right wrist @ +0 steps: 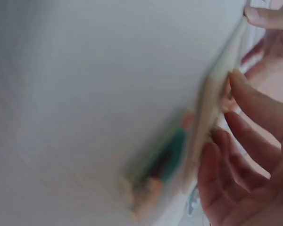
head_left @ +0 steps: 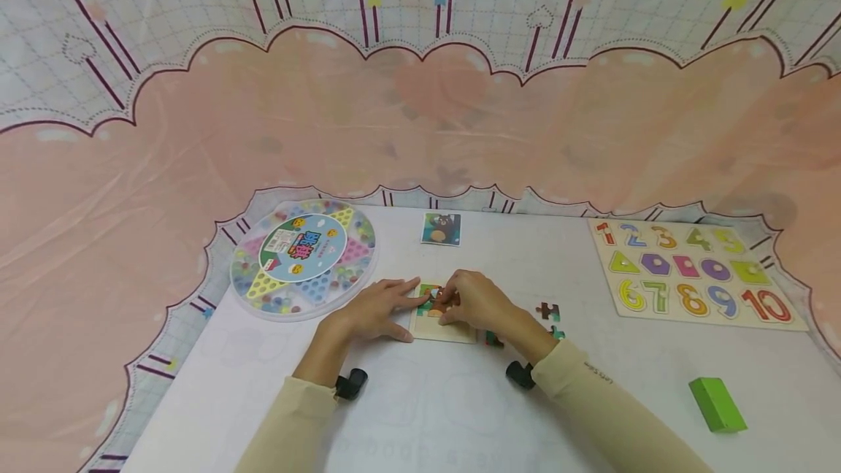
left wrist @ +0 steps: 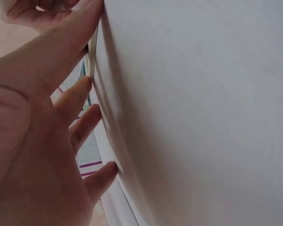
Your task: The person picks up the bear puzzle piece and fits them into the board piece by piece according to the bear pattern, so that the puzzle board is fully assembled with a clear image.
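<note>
A small wooden jigsaw board (head_left: 453,331) with a partly assembled bear picture lies on the white table in the head view. My left hand (head_left: 376,309) rests at its left side, fingers extended, the index finger on the picture and the thumb near the lower-left corner. Over the picture, my right hand (head_left: 478,298) pinches a jigsaw piece between thumb and fingers; the piece is mostly hidden. In the right wrist view, the right fingertips (right wrist: 236,77) are right at the board's face. Loose jigsaw pieces (head_left: 548,311) lie right of the board, some partly behind the right wrist.
Behind the board lies a square bear picture card (head_left: 442,229). A round Chinese checkers set (head_left: 304,247) is at the left, a wooden number-and-shape board (head_left: 681,236) at the right. Nearer on the right sits a green block (head_left: 717,405). A patterned cloth (head_left: 420,115) hangs behind the table.
</note>
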Demonstrator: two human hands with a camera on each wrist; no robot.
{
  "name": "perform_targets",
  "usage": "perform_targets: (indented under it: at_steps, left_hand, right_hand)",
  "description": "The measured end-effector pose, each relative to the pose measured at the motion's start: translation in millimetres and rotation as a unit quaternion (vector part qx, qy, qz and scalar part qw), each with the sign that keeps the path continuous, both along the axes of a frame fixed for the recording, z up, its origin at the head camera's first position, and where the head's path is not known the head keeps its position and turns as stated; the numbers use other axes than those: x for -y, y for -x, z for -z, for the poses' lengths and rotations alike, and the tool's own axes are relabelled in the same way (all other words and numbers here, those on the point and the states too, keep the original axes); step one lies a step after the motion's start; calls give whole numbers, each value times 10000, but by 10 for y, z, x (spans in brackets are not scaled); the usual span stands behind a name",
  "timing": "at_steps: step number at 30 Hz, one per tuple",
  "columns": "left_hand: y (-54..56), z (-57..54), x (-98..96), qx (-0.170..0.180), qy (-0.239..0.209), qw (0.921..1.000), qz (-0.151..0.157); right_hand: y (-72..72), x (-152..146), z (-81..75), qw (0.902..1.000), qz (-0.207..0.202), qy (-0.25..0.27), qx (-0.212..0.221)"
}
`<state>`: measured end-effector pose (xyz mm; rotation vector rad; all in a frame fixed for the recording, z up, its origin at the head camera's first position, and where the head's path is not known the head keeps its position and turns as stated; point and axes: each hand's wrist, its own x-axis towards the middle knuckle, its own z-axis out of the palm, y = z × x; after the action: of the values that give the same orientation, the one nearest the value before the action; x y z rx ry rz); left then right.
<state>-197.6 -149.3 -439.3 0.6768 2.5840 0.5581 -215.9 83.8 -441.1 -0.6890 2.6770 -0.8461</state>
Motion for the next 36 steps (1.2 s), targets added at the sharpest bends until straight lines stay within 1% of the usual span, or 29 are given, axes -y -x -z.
perform_targets:
  at_steps: [3, 5, 6, 8, 12, 15, 17, 25, 30, 36]
  left_hand:
    - [4, -3, -16, 50, 46, 10000, -31]
    - [2, -5, -27, 50, 46, 10000, -48]
    - [2, -6, -31, 50, 54, 10000, -55]
    - [2, -8, -33, 42, 65, 9999, -76]
    - [4, -5, -30, 45, 73, 9999, -120]
    - [4, -4, -25, 46, 44, 9999, -157]
    - [5, -4, -22, 33, 18, 9998, -172]
    - [-4, 16, -32, 69, 31, 9996, -262]
    - [-14, -3, -38, 74, 17, 9996, -280]
    - [-6, -18, -42, 146, -10, 9995, -278]
  right_hand:
    - [21, -111, -61, 9989, -292, 132, 333]
    - [30, -213, -114, 9981, -353, 144, 487]
    - [28, -267, -149, 9979, -320, 145, 546]
    - [25, -389, -199, 9983, -202, 100, 530]
    - [-1, -671, -243, 9994, -50, 94, 322]
    - [-35, -904, -232, 9996, 72, 155, 213]
    - [-61, -1052, -230, 9994, 167, 216, 216]
    - [-137, -1555, -204, 9965, 634, 409, 365]
    - [-165, -1715, -161, 9952, 792, 367, 442]
    - [-180, -1757, -90, 9939, 834, 254, 682]
